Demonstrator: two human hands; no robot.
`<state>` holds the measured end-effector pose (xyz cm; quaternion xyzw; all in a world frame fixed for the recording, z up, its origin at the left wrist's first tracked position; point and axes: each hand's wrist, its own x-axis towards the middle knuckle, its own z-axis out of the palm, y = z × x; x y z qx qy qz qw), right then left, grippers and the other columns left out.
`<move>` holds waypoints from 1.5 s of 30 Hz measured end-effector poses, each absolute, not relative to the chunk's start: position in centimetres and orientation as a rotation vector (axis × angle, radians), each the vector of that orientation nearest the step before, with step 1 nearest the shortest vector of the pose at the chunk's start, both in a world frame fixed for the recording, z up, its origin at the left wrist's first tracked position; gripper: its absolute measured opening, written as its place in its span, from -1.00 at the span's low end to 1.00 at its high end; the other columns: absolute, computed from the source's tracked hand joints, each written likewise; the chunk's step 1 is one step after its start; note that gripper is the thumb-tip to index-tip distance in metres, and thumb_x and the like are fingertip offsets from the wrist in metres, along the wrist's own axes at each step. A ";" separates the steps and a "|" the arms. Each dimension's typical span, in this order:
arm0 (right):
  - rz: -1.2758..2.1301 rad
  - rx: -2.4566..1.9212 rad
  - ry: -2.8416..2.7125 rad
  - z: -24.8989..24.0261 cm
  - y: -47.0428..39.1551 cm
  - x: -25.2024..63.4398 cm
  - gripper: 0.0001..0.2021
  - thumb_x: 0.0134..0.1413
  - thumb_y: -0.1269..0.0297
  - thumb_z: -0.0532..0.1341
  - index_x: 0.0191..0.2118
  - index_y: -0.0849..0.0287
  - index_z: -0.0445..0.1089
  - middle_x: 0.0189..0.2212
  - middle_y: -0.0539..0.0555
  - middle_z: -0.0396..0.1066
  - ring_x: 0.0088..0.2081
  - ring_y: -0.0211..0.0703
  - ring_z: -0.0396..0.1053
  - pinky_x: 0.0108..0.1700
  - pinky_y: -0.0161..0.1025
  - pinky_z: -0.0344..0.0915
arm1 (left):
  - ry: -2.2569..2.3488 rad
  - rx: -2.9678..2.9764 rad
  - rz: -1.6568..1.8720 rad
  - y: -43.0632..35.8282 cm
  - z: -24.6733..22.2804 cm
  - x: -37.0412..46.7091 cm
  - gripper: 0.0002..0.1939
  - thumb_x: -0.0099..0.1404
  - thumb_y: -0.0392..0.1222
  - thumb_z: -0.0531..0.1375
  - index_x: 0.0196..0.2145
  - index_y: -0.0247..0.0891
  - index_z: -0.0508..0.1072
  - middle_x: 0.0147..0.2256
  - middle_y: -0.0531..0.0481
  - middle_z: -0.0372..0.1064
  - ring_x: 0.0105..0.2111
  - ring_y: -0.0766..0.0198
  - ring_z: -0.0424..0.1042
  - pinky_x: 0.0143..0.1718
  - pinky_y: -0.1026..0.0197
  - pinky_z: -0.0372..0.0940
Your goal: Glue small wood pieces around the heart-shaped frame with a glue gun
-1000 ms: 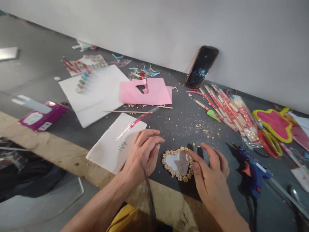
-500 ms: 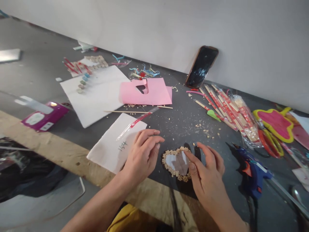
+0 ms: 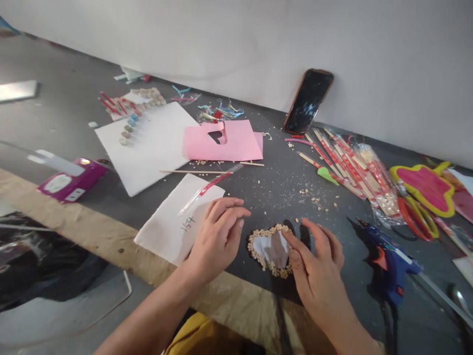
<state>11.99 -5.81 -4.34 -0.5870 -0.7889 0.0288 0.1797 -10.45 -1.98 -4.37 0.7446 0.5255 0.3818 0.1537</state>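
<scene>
A small heart-shaped piece (image 3: 272,248) with a pale centre and a rim of tiny beige bits lies on the dark table near its front edge. Just right of it, my right hand (image 3: 318,261) has its fingers apart, with the thumb and index finger at the heart's right rim. On the other side, my left hand (image 3: 218,231) rests over the corner of a white sheet marked 154 (image 3: 173,217), fingers loosely spread and holding nothing. A clear and red wrapper (image 3: 210,187) lies across that sheet.
A blue glue gun (image 3: 391,264), scissors (image 3: 417,219) and wrapped chopsticks (image 3: 351,167) lie to the right. A phone (image 3: 309,101) leans on the wall. Pink paper (image 3: 229,143), a white sheet (image 3: 148,153) and a purple box (image 3: 74,181) are further left.
</scene>
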 end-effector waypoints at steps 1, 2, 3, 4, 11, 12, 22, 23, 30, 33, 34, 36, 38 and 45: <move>0.088 -1.658 -2.228 -4.3 -5.8 12.0 -0.66 0.25 0.31 0.03 0.07 -0.05 0.37 0.20 0.14 0.06 0.18 0.19 0.01 0.13 0.29 0.09 | 1.505 2.135 1.094 -1.9 -4.4 -10.4 -0.79 0.33 -0.44 0.05 -0.16 -0.23 0.38 -0.09 -0.10 0.31 0.00 0.20 0.29 0.05 0.06 0.25; 0.095 -1.655 -2.226 -4.4 -5.8 12.1 -0.66 0.25 0.31 0.03 0.07 -0.05 0.37 0.20 0.15 0.06 0.18 0.18 0.01 0.13 0.29 0.09 | 1.501 2.135 1.094 -1.9 -4.4 -10.4 -0.79 0.33 -0.44 0.06 -0.16 -0.23 0.38 -0.09 -0.10 0.31 0.00 0.20 0.29 0.05 0.06 0.25; 0.101 -1.652 -2.222 -4.4 -5.8 12.1 -0.66 0.25 0.31 0.03 0.08 -0.04 0.37 0.20 0.15 0.06 0.18 0.18 0.01 0.13 0.29 0.09 | 1.495 2.136 1.099 -1.9 -4.5 -10.4 -0.79 0.33 -0.44 0.06 -0.15 -0.23 0.38 -0.09 -0.11 0.31 0.00 0.20 0.29 0.05 0.06 0.25; 0.106 -1.647 -2.219 -4.4 -5.8 12.2 -0.66 0.25 0.30 0.03 0.08 -0.04 0.36 0.20 0.15 0.06 0.18 0.17 0.01 0.14 0.29 0.09 | 1.489 2.135 1.105 -1.8 -4.5 -10.4 -0.79 0.32 -0.44 0.06 -0.15 -0.23 0.38 -0.09 -0.10 0.31 -0.01 0.20 0.29 0.04 0.06 0.25; 0.114 -1.623 -2.186 -4.4 -5.9 12.3 -0.67 0.26 0.32 0.03 0.06 0.01 0.38 0.20 0.17 0.06 0.18 0.17 0.00 0.13 0.30 0.09 | 1.493 2.140 1.096 -1.8 -4.6 -10.4 -0.79 0.32 -0.43 0.07 -0.16 -0.22 0.39 -0.08 -0.09 0.31 -0.03 0.22 0.30 0.04 0.07 0.25; 0.122 -1.612 -2.191 -4.4 -5.9 12.2 -0.66 0.25 0.33 0.03 0.07 0.00 0.37 0.20 0.17 0.06 0.18 0.17 0.00 0.13 0.30 0.10 | 1.495 2.145 1.086 -1.8 -4.6 -10.4 -0.78 0.32 -0.44 0.07 -0.16 -0.22 0.39 -0.08 -0.09 0.31 -0.03 0.21 0.30 0.04 0.07 0.25; 0.087 -1.626 -2.244 -4.3 -5.7 11.5 -0.67 0.23 0.32 0.06 0.05 -0.03 0.39 0.20 0.16 0.04 0.19 0.23 -0.01 0.10 0.33 0.11 | 1.487 2.185 1.117 -1.6 -4.6 -10.4 -0.80 0.31 -0.45 0.07 -0.18 -0.24 0.39 -0.10 -0.10 0.33 -0.03 0.22 0.32 0.03 0.09 0.26; 0.086 -1.635 -2.247 -4.3 -5.7 11.5 -0.67 0.23 0.32 0.06 0.05 -0.04 0.39 0.20 0.16 0.04 0.19 0.24 -0.01 0.10 0.33 0.11 | 1.485 2.185 1.116 -1.6 -4.6 -10.4 -0.80 0.31 -0.45 0.07 -0.18 -0.24 0.39 -0.10 -0.10 0.33 -0.03 0.21 0.31 0.03 0.09 0.27; 0.020 -1.653 -2.166 -4.2 -5.4 12.2 -0.69 0.25 0.33 0.04 0.01 0.02 0.42 0.19 0.17 0.08 0.18 0.20 0.01 0.13 0.32 0.07 | 1.471 2.182 1.122 -1.6 -4.6 -10.3 -0.78 0.30 -0.47 0.06 -0.18 -0.23 0.38 -0.11 -0.11 0.33 -0.04 0.19 0.32 0.01 0.07 0.28; 0.031 -1.678 -2.163 -4.3 -5.3 12.5 -0.70 0.25 0.32 0.03 0.00 0.03 0.43 0.19 0.17 0.08 0.17 0.18 0.02 0.13 0.31 0.08 | 1.477 2.181 1.113 -1.7 -4.6 -10.3 -0.77 0.30 -0.47 0.06 -0.18 -0.24 0.38 -0.10 -0.12 0.32 -0.04 0.19 0.32 0.03 0.06 0.28; 0.041 -1.683 -2.170 -4.4 -5.2 12.5 -0.69 0.26 0.32 0.03 0.00 0.03 0.43 0.19 0.16 0.09 0.17 0.17 0.02 0.13 0.30 0.09 | 1.481 2.180 1.113 -1.7 -4.6 -10.3 -0.77 0.30 -0.47 0.06 -0.18 -0.24 0.38 -0.10 -0.12 0.32 -0.04 0.19 0.32 0.03 0.05 0.27; 0.051 -1.688 -2.174 -4.4 -5.2 12.5 -0.69 0.26 0.31 0.02 0.00 0.01 0.43 0.19 0.15 0.09 0.16 0.16 0.03 0.13 0.29 0.09 | 1.492 2.177 1.112 -1.7 -4.5 -10.4 -0.78 0.30 -0.46 0.06 -0.17 -0.23 0.39 -0.10 -0.11 0.32 -0.04 0.19 0.32 0.03 0.05 0.28; 0.039 -1.679 -2.159 -4.4 -5.2 12.6 -0.69 0.27 0.30 0.01 0.00 0.02 0.43 0.19 0.15 0.09 0.17 0.15 0.03 0.13 0.29 0.08 | 1.495 2.176 1.110 -1.8 -4.4 -10.4 -0.78 0.31 -0.45 0.06 -0.17 -0.23 0.38 -0.10 -0.10 0.32 -0.05 0.19 0.33 0.02 0.05 0.29; 0.010 -1.695 -2.109 -4.3 -5.4 12.9 -0.72 0.26 0.29 0.02 -0.10 0.04 0.47 0.18 0.14 0.11 0.17 0.18 0.02 0.13 0.33 0.06 | 1.519 2.152 1.071 -1.9 -4.5 -10.4 -0.79 0.33 -0.42 0.05 -0.16 -0.19 0.37 -0.07 -0.09 0.32 -0.02 0.17 0.31 0.03 0.01 0.29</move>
